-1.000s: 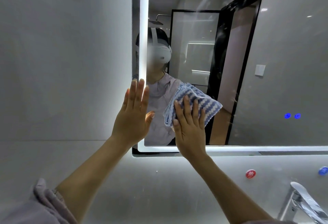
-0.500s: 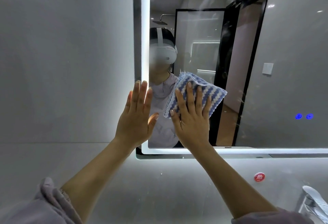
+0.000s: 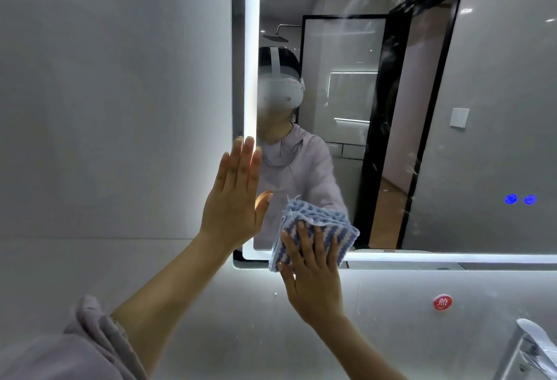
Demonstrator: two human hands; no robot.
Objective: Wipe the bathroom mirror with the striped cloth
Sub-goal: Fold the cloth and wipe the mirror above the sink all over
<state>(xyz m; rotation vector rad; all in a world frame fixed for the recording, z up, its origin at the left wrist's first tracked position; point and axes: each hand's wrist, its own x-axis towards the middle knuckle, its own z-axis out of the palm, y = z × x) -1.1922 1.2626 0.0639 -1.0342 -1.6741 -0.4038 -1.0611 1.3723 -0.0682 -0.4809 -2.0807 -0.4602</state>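
The right hand (image 3: 313, 274) presses the folded striped cloth (image 3: 316, 223) flat on the mirror (image 3: 482, 108) at its lower left corner, overlapping the lit bottom edge. Its fingers (image 3: 303, 241) are straight and spread, curled round nothing. The left hand (image 3: 232, 199) lies flat on the mirror's left edge, fingers straight and together, holding nothing. To wipe well, I judge, press evenly through the palm and sweep in overlapping passes toward the specks (image 3: 413, 168) further right — they look uncleaned.
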